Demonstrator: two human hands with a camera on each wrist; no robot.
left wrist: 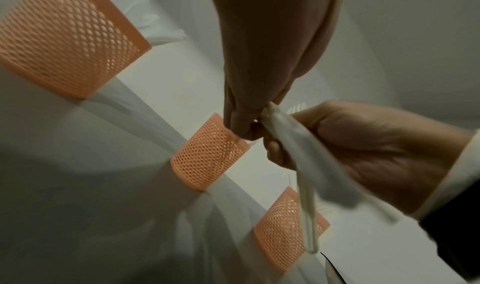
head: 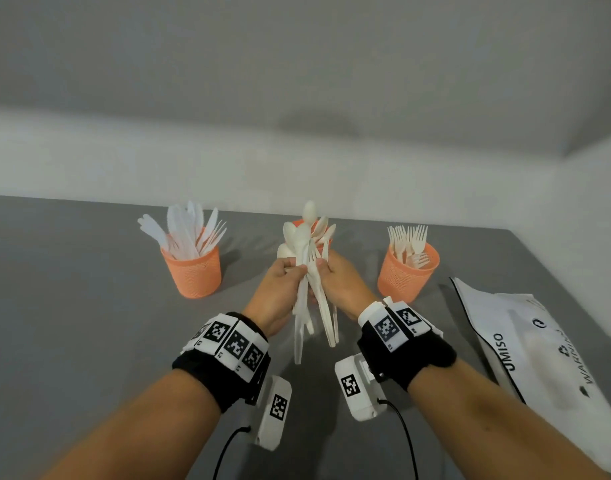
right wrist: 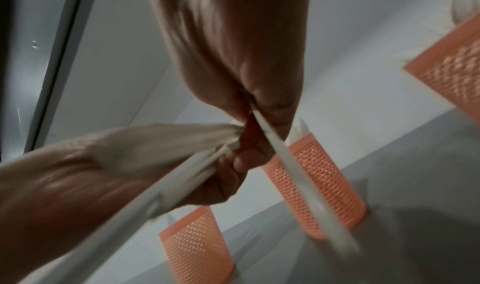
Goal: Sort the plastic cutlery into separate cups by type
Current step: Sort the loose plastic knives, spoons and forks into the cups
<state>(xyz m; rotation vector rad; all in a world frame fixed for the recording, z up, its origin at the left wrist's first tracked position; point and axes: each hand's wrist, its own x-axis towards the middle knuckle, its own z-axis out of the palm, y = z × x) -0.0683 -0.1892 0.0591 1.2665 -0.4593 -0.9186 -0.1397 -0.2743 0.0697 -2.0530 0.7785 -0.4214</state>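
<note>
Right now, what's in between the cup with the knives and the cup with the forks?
In the head view, between the knife cup and the fork cup stands a third orange cup, mostly hidden behind the cutlery bundle both hands hold.

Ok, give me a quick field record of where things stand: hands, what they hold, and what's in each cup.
left hand: grips bundle of spoons, one fork among them
right hand: grips the same bundle from the other side
left cup: knives, upright
middle cup: mostly hidden behind the bundle; contents unclear
right cup: forks, tines up
plastic bag: flat on table, right of the cups
</note>
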